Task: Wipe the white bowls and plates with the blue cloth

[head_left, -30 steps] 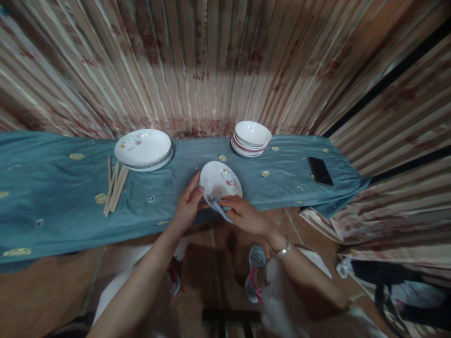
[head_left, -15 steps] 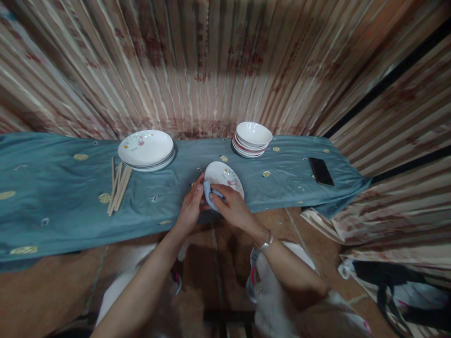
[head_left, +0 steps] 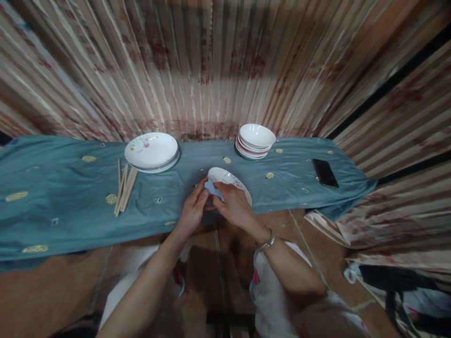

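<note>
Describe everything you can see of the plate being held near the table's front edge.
The plate is white with a smooth, ceramic-looking surface and small printed flowers, reddish ones showing toward its right side. It appears tilted. The left grip holds its left rim, while the right grip reaches over its face with a bunched light-blue cloth at its left side. Hand and cloth hide much of its near half. Whether its underside touches the table cannot be told.
</note>
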A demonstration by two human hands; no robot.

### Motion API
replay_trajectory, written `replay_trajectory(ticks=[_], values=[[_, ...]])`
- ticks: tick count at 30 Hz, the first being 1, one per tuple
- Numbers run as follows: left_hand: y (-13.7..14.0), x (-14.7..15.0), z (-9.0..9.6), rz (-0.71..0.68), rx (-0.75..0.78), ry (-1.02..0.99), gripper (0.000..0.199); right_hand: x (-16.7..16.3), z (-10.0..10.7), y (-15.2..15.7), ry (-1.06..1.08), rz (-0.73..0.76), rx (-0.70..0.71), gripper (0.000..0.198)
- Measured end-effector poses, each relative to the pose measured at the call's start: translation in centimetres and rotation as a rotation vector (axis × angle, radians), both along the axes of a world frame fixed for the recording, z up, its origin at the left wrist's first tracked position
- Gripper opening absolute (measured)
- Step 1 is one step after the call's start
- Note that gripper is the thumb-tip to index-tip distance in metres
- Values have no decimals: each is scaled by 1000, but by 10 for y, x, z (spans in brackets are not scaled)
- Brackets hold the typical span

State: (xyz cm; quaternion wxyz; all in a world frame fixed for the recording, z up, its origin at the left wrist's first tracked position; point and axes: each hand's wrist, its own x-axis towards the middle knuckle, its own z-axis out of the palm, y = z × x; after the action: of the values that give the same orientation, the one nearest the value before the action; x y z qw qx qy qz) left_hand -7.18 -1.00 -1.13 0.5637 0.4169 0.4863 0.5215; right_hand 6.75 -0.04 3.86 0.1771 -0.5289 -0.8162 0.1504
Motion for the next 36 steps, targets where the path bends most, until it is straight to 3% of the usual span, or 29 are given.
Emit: replay_trajectory(ticks=[8,15,19,23,27,30,33,36], values=[[10,-22,-1,-32,337,546,60,26,7,-5,18,186,29,33],[17,-12,-6,-165,494,600,34,56,13,1,170,260,-5,37],[19,-3,-1,-149,479,615,21,64,13,2,226,252,-5,32],[18,5,6,-131,443,608,25,67,11,5,337,182,-17,30],[20,15,10,-149,451,549,25,72,12,13,677,-70,93,29],[24,20,12,-52,396,456,23,80,16,20,871,-256,241,33],[27,22,15,86,254,300,28,84,16,21,839,-306,335,37],[29,24,17,153,116,90,31,72,8,17,643,-249,428,43]])
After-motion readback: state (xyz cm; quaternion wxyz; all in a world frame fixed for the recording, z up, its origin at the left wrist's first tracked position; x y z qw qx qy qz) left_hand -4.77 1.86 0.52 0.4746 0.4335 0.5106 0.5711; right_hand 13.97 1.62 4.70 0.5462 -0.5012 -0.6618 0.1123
